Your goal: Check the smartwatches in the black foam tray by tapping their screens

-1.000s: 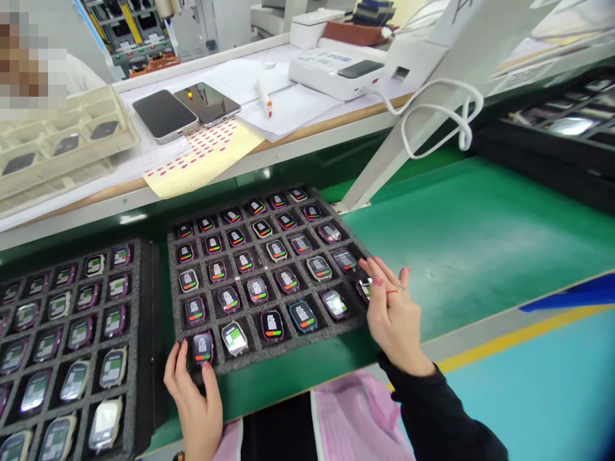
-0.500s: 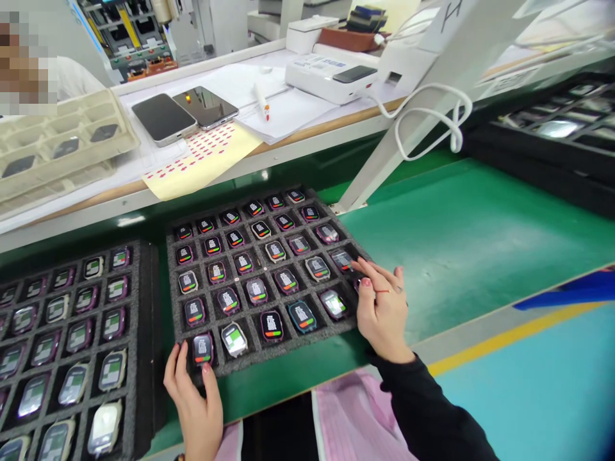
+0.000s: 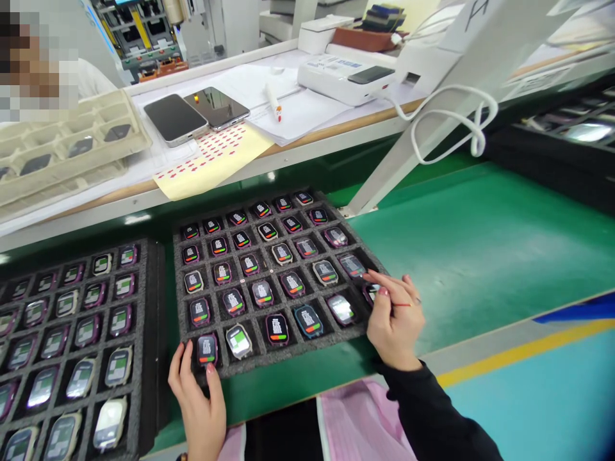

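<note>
The left hand (image 3: 196,410) sits at the near edge of the foam tray (image 3: 180,307), fingers part-curled on either side of the corner watch (image 3: 207,349). The right hand (image 3: 394,326) lies at the tray's right corner, fingers loosely bent, tips at a watch (image 3: 371,293). Neither hand's grip can be confirmed from this view.

The tray rests on a green conveyor belt (image 3: 480,256), and its watches sit in separate pockets. A second foam tray (image 3: 154,358) lies to the left. Risk: a tray edge lifted unevenly, or a belt movement, may tip watches from their pockets; a fingernail may scratch a screen.

Screens show white blocks and red-green bars; the text is too small to read. On the bench beyond lie a yellow sheet of red stickers (image 3: 211,163), two phones (image 3: 175,120) (image 3: 217,107), and a white printer (image 3: 343,80). No brand is legible.
</note>
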